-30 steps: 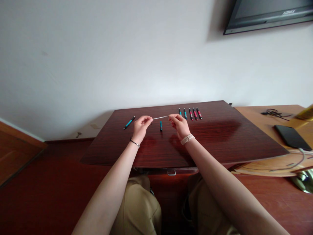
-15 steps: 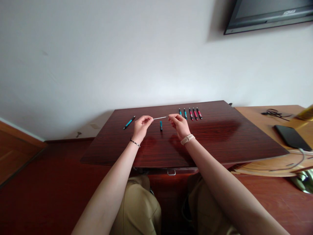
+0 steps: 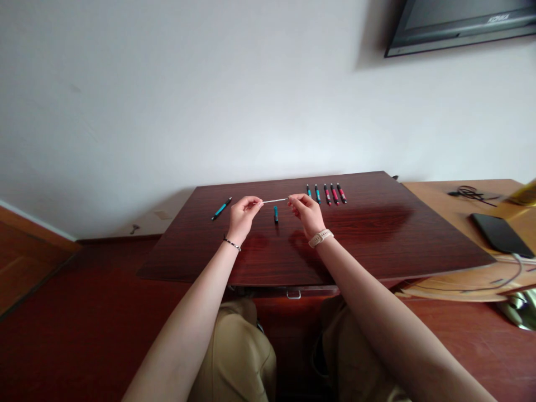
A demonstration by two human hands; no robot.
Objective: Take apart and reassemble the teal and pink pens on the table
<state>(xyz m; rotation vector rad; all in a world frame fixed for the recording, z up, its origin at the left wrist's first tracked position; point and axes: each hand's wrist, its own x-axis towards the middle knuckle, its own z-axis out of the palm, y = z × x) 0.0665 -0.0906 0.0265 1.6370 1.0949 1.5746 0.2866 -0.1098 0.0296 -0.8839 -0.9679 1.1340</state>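
Note:
A thin white pen refill (image 3: 274,200) is stretched level between my two hands above the table. My left hand (image 3: 243,214) pinches its left end between thumb and fingertips. At the other end, my right hand (image 3: 307,214) closes its thumb and forefinger on the tip, which the fingers partly hide. Below the refill, between the hands, lies a short blue and black pen barrel part (image 3: 276,215). To the left of my left hand rests a blue and black pen (image 3: 221,209), slanted on the table.
Beyond my right hand, blue pens (image 3: 317,194) and red pens (image 3: 334,194) lie in a row on the dark wooden table (image 3: 377,240). A lighter desk at right carries a black phone-like device (image 3: 500,234) and a coiled cable (image 3: 471,194). A television (image 3: 460,28) hangs on the wall.
Both hands have stayed almost in place, still holding the refill between them; it sits very slightly higher in view. The pens on the table have not moved.

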